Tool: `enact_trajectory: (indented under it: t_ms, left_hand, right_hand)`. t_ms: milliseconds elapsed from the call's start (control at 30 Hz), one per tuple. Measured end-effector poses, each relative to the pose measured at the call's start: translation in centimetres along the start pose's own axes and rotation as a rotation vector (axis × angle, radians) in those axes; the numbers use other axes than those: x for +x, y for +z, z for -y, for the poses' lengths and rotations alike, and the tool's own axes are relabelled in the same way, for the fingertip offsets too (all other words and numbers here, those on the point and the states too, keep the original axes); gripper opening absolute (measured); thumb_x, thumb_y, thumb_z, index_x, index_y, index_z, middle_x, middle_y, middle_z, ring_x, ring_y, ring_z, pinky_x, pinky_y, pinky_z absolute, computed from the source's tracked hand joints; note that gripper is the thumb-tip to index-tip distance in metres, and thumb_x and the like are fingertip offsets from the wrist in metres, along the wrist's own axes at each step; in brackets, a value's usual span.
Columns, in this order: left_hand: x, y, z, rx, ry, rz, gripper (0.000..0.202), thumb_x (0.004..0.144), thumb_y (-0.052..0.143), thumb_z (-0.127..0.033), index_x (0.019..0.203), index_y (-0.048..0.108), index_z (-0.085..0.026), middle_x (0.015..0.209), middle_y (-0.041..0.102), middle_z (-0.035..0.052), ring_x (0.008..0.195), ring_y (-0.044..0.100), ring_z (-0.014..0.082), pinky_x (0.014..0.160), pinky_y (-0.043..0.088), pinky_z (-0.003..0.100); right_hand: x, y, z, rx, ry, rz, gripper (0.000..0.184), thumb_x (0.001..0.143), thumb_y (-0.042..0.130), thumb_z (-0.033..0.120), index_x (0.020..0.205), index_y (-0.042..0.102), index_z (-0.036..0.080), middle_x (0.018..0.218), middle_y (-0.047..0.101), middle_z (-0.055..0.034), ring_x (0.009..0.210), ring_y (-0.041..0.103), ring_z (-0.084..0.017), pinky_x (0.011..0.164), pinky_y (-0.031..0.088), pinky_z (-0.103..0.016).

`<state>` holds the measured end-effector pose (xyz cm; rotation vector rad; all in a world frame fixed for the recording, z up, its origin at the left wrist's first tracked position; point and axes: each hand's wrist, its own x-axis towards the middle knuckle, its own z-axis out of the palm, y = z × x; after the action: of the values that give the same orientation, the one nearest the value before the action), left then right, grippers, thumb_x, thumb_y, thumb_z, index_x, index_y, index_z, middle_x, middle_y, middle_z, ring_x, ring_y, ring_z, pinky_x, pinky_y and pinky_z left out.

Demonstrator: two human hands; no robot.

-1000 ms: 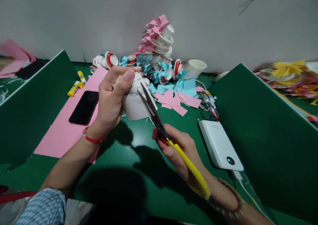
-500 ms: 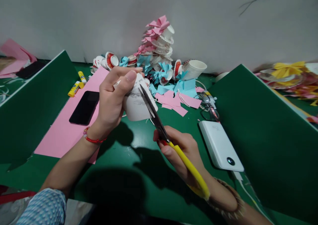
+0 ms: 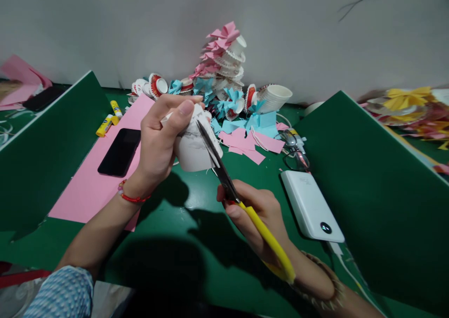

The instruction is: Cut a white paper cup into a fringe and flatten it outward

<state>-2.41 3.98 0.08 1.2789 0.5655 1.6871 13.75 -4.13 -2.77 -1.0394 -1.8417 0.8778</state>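
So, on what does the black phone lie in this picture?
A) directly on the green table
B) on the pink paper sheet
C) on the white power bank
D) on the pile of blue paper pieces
B: the black phone lies flat on the pink paper sheet, left of the left hand that holds the white paper cup; the white power bank sits apart on the right.

Blue patterned sleeve [image 3: 59,292], red string bracelet [image 3: 131,195], beaded bracelet [image 3: 324,287]

No lettering is legible anywhere; a small blue mark on the yellow glue stick [image 3: 104,125] lying on the worktop is too blurred to read.
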Motion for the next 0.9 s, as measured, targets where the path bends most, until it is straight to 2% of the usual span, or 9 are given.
enact_trajectory:
  t_ms: [167, 300, 533, 667, 900]
  left_hand:
    - [0.0, -0.06, 0.14, 0.046, 0.02, -0.011, 0.019, 0.079, 0.066, -0.039, 0.08, 0.067, -0.021, 0.08, 0.068, 0.0011, 0.08, 0.07, 0.0181, 0.068, 0.054, 0.029]
    - [0.12, -0.19, 0.27, 0.091, 0.014, -0.006, 0.026, 0.077, 0.066, -0.046, 0.082, 0.065, -0.021, 0.082, 0.068, 0.0016, 0.088, 0.069, 0.0209, 0.074, 0.056, 0.032]
    - [0.22, -0.34, 0.6, 0.053, 0.059, 0.013, 0.021, 0.078, 0.066, -0.043, 0.08, 0.068, -0.023, 0.081, 0.069, -0.0006, 0.076, 0.07, 0.0166, 0.067, 0.056, 0.029]
    - [0.2, -0.3, 0.51, 0.015, 0.031, 0.009, 0.014, 0.078, 0.068, -0.038, 0.079, 0.07, -0.024, 0.08, 0.071, -0.0012, 0.071, 0.068, 0.0135, 0.064, 0.055, 0.026]
    - [0.18, -0.28, 0.45, 0.025, 0.029, 0.007, 0.02, 0.077, 0.069, -0.04, 0.08, 0.067, -0.021, 0.08, 0.069, -0.0003, 0.073, 0.07, 0.017, 0.064, 0.055, 0.029]
  right_hand:
    - [0.03, 0.03, -0.02, -0.028, -0.002, 0.001, 0.049, 0.09, 0.042, 0.061, 0.068, 0.05, 0.018, 0.05, 0.033, 0.0065, 0.043, 0.028, -0.007, 0.041, 0.024, -0.022]
    - [0.14, 0.23, -0.09, -0.041, -0.029, -0.017, 0.048, 0.091, 0.042, 0.058, 0.067, 0.05, 0.018, 0.051, 0.034, 0.0063, 0.044, 0.028, -0.007, 0.041, 0.024, -0.021]
    - [0.13, 0.23, 0.0, -0.047, -0.059, -0.03, 0.044, 0.093, 0.044, 0.052, 0.066, 0.05, 0.018, 0.051, 0.034, 0.0065, 0.043, 0.028, -0.006, 0.04, 0.023, -0.021]
    - [0.12, 0.22, 0.01, -0.052, -0.066, -0.035, 0.041, 0.093, 0.045, 0.049, 0.067, 0.05, 0.018, 0.051, 0.034, 0.0067, 0.043, 0.028, -0.006, 0.04, 0.023, -0.021]
    - [0.13, 0.29, -0.01, -0.054, -0.052, -0.027, 0.041, 0.092, 0.046, 0.049, 0.066, 0.048, 0.018, 0.052, 0.033, 0.0066, 0.044, 0.028, -0.007, 0.04, 0.023, -0.021]
